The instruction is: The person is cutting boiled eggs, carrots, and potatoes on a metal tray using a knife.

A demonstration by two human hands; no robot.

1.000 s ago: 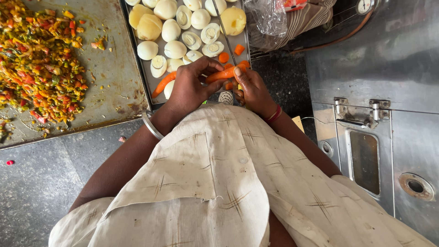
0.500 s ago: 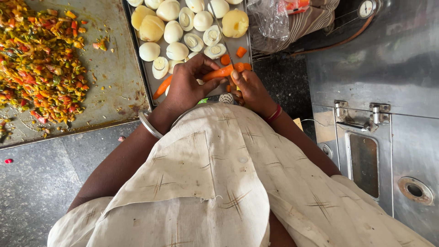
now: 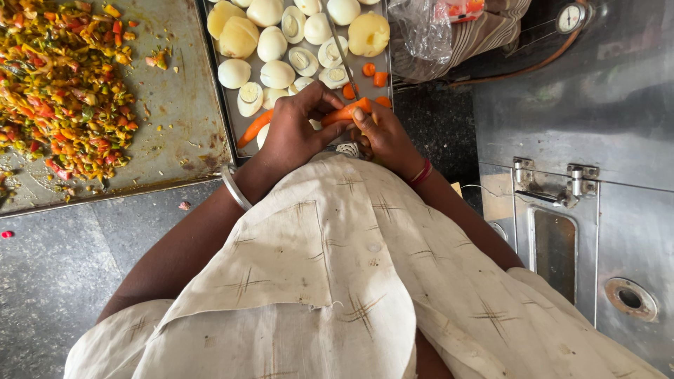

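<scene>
Compared with a second earlier, the carrot (image 3: 344, 112) is found raised clear of the tray (image 3: 235, 133) of halved eggs (image 3: 277, 74), clamped by the left hand (image 3: 298, 130) and steadied by the closed right hand (image 3: 382, 137), so cutting appears under way.

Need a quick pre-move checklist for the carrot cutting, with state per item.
1. Left hand grips the carrot: ok, fingers wrapped round it.
2. Right hand on the carrot's other end: ok, thumb pressed on it.
3. Knife blade position: ok, it rises from the right hand over the tray; whether its edge touches the carrot, cannot tell.
4. Fingers away from the edge: cannot tell, hands hide the cutting point.
5. Room on the tray for pieces: ok, carrot slices lie beside the halved eggs, bare metal near them.
6. Second carrot within reach: ok, beside the left hand.
</scene>
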